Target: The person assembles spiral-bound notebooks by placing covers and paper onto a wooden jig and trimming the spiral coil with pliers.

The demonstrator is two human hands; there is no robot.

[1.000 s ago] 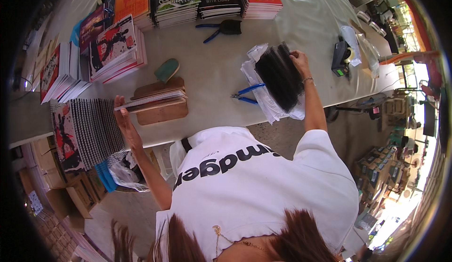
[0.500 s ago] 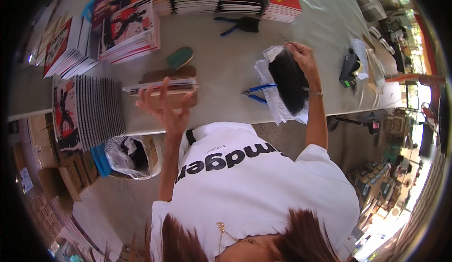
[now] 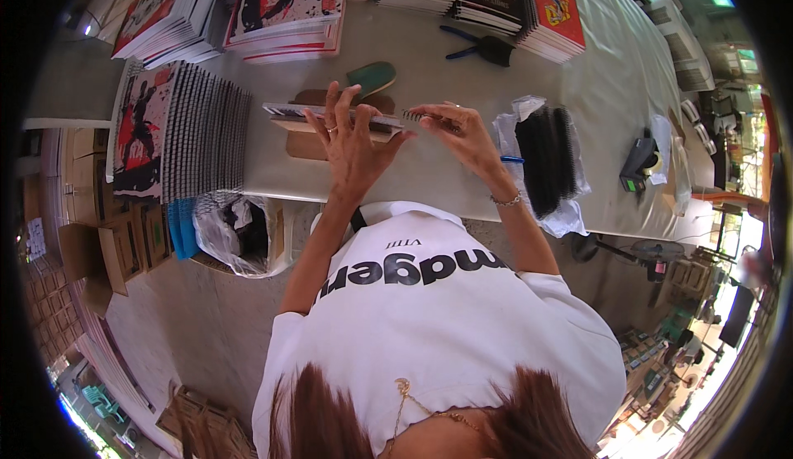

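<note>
Notebook block [image 3: 289,113], a thin sheaf of pages seen edge-on, stood near the close side of the counter [image 3: 421,56], between the two parts of a brown wooden holder [image 3: 306,146]. Over it lay the left hand [image 3: 353,149], its fingers spread and bent across the upper edge, the thumb reaching toward the block's right end. They looked to be steadying it, though whether they pressed or only rested I could not tell. Just off that same end, the right hand [image 3: 467,141] had its fingers pinched on a black coil [image 3: 410,115], whose short free tip pointed at the pages.

By my reading, the step in hand was starting the coil into the block's edge. The next move called for lining that tip up with the first hole, then turning the coil inward while the left hand kept the pages square; the holes themselves were too small to make out.

To the left, near the counter's edge, stood a stack of spiral-bound books [image 3: 202,133]. To the right, a bundle of black coils [image 3: 547,162] lay on white wrapping [image 3: 570,223], with a blue handle [image 3: 512,159] showing beside it. Just beyond the holder lay a green, rounded block [image 3: 372,77]; farther off, a blue-handled tool with a dark head [image 3: 494,50]; and farthest, stacks of books, a red-covered one [image 3: 553,21] at their right end.
</note>
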